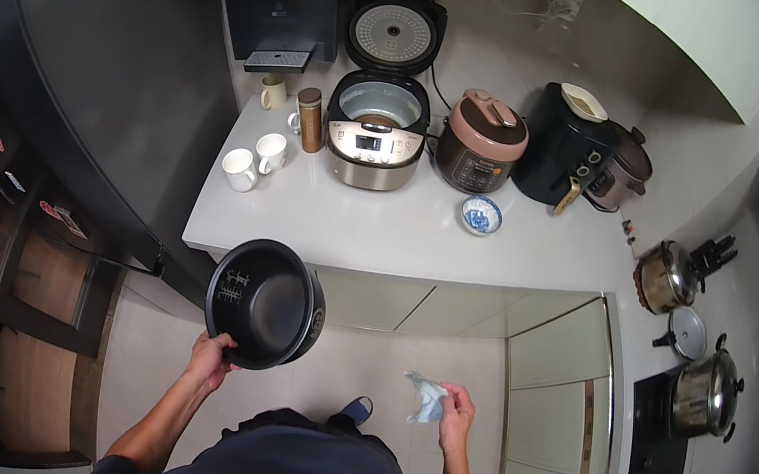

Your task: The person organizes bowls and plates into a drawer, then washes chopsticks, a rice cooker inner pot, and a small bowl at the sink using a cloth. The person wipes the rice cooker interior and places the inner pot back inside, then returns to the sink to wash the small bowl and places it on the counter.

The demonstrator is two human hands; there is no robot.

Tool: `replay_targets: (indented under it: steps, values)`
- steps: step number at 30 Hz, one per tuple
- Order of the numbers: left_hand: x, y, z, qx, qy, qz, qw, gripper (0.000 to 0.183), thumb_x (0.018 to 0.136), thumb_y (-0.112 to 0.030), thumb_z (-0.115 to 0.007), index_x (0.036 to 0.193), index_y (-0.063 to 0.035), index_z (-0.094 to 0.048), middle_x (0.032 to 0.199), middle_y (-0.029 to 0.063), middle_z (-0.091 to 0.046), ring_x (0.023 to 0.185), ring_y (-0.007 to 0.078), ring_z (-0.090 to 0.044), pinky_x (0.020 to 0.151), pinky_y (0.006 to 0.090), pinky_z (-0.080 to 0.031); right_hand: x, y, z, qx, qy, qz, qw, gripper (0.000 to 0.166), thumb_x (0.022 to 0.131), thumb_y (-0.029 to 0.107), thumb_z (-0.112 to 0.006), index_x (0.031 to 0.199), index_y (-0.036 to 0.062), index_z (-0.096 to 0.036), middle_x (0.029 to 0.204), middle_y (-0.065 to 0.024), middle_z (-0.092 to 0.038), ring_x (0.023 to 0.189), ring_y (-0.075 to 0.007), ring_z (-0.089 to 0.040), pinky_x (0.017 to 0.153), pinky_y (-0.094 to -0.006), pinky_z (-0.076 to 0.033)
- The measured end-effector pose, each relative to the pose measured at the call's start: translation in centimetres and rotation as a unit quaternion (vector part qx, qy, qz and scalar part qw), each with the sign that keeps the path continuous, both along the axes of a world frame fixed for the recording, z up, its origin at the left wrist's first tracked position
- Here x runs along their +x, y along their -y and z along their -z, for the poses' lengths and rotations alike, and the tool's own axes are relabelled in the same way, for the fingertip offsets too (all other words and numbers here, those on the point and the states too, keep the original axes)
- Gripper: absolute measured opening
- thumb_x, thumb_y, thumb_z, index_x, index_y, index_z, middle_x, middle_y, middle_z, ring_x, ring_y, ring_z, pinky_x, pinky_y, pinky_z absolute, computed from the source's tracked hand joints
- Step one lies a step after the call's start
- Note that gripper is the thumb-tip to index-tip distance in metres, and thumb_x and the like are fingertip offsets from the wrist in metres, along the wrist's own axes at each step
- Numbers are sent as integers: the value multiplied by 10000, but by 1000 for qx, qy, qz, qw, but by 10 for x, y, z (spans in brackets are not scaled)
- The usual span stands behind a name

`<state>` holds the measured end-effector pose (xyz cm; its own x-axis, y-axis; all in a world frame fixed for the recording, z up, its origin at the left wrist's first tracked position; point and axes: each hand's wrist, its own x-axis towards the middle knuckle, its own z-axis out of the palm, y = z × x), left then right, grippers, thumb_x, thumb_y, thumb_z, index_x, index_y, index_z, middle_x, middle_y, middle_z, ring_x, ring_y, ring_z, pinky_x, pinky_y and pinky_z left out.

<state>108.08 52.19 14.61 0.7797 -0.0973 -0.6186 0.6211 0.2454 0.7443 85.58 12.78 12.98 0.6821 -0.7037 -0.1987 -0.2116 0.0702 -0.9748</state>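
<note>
My left hand [212,362] grips the rim of a black rice cooker inner pot [265,304], tilted so that its dark interior shows, in front of the counter's left edge. A thin, pale blue crumpled cloth or wipe [427,400] hangs from the fingers of my right hand [457,412], over the floor. On the counter stands a silver and black rice cooker [371,159] with its lid [393,32] raised and no inner pot in it. A blue and white bowl [481,215] sits to its right.
White mugs [240,169], a brown-capped bottle [310,120] and a beige mug [273,93] stand left on the counter [365,234]. A pink-lidded pressure cooker [484,143] and a dark air fryer [564,148] stand right. Steel pots [706,394] line the right side.
</note>
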Motion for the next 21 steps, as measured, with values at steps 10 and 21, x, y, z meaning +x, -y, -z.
replay_targets:
  steps: [10,21]
  values:
    - [94,30,-10,54,43,-75,995,269,804,7,-551,1064,-61,-542,837,91,-622,582,205,-637,426,333,-550,174,38,-38,68,92,-85,990,212,896,-5,-569,1075,23,-678,892,32,-595,831,-65,-516,758,-212,-411]
    - [186,51,2,14,46,35,998,309,798,11,-558,1103,-37,-554,828,78,-621,592,199,-624,433,340,-552,267,43,-68,37,88,-71,993,222,890,40,-577,1084,18,-683,919,9,-616,862,-79,-523,790,-218,-396]
